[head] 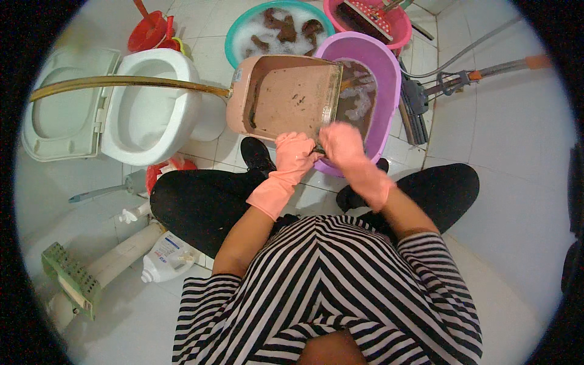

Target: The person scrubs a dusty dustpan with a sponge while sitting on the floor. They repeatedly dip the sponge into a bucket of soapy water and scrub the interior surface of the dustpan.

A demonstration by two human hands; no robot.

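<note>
A pink plastic dustpan (292, 96) with dark grime inside lies across the rim of a purple basin (388, 100) of murky, foamy water. Its long handle (132, 81) reaches left over the toilet. My left hand (294, 150), in a pink rubber glove, grips the dustpan's near side wall. Also gloved, my right hand (342, 141) is blurred at the near corner of the dustpan's front lip, its fingers curled; a small dark thing shows between the hands, too unclear to name.
Behind stand a teal basin (235, 23) of suds with brown items and a pink basin (404, 27) holding a broom head (365, 20). A white toilet (150, 105) is at left, a floor squeegee or mop head (413, 105) at right, a white plastic bottle (169, 258) at lower left.
</note>
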